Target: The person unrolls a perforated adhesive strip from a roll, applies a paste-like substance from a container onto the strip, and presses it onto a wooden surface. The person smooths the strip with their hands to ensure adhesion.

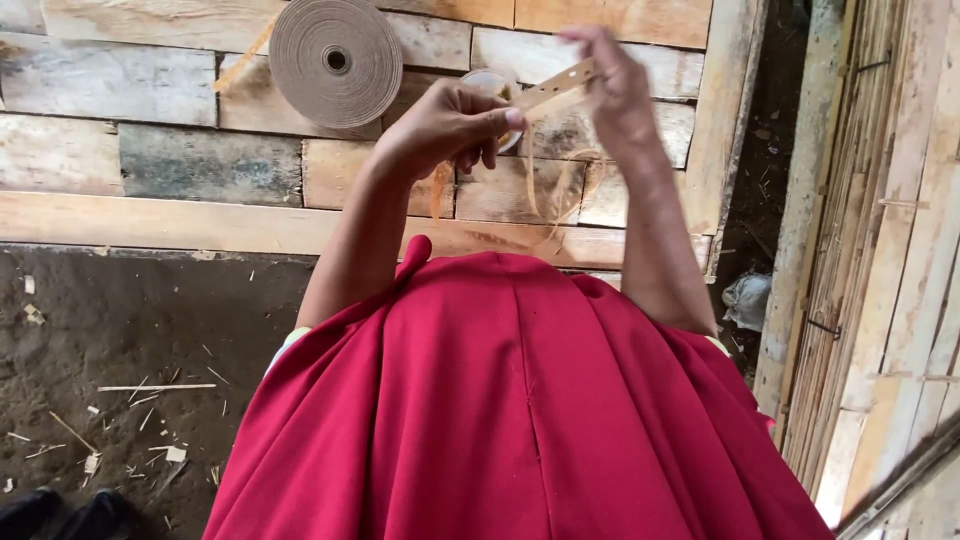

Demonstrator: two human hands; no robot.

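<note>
My left hand (445,125) pinches one end of a thin flat wooden strip (553,88) between thumb and fingers. My right hand (610,85) grips the strip's other end, a little higher and to the right. Thin pale fibres (560,190) hang in loops below both hands. A small roll of clear tape (490,85) lies on the planks just behind my left hand. Both hands are raised over the wooden plank surface (150,170).
A large coiled roll of tan woven strip (336,62) lies flat on the planks at the upper left. My red skirt (520,400) fills the lower middle. Dark dirt floor (120,340) with scattered splinters lies left. Bamboo slats (860,250) stand at the right.
</note>
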